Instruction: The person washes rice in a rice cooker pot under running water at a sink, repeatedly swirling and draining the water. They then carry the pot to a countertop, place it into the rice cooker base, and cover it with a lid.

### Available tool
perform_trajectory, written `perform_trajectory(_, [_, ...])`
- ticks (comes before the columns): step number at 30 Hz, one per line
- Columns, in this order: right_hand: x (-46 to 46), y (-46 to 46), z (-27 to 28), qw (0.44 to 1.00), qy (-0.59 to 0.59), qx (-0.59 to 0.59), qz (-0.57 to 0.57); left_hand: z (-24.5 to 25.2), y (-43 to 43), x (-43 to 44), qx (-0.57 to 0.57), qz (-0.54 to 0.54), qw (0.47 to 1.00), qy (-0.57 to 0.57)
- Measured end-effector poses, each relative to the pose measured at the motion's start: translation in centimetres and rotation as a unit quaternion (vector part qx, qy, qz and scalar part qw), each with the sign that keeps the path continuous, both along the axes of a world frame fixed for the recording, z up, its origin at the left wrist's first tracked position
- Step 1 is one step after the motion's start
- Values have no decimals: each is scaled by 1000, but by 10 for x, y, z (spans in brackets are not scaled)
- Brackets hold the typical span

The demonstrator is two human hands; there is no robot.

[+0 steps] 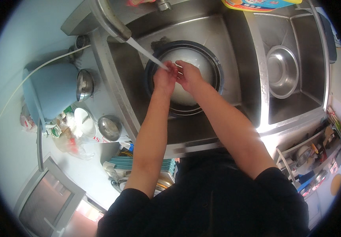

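Water runs from a metal faucet onto my left hand, whose fingers are loosely curled. Close beside it, my right hand has its fingers apart and nearly touches the left. Neither hand shows an object in it. Both are above a dark-rimmed round pot standing in the large steel sink basin. Inside the pot lies a pale, whitish round surface; whether it is cloudy water or a bowl, I cannot tell.
A steel bowl sits in the smaller right basin. Left of the sink are a light blue bucket, small metal bowls and plastic bags. A colourful detergent container stands behind the basins. Racked utensils are at lower right.
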State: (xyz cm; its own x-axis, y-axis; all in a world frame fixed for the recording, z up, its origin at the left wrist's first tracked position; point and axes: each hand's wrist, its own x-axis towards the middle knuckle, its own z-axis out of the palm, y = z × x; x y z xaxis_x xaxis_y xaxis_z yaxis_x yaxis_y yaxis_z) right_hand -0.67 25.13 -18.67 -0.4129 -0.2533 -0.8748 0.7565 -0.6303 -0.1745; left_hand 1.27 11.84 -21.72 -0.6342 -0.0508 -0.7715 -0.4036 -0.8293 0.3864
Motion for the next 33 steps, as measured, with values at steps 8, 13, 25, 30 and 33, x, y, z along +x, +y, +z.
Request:
perform_trajectory(8, [-27, -25, -26, 979, 31, -199, 15, 35, -6, 6, 53, -7, 996, 68])
perform_trajectory(13, [-21, -54, 1, 991, 25, -133, 22, 78, -6, 10, -98, -16, 992, 77])
perform_trajectory(25, [5, 46, 39, 872, 264, 314, 266, 150, -30, -26, -360, -255, 892, 99])
perform_trajectory(30, [37, 122, 49, 739, 301, 571, 193, 172, -25, -96, -575, -245, 742, 240])
perform_trajectory(33, [55, 136, 43, 737, 242, 608, 166, 179, -20, -132, -636, -308, 651, 276])
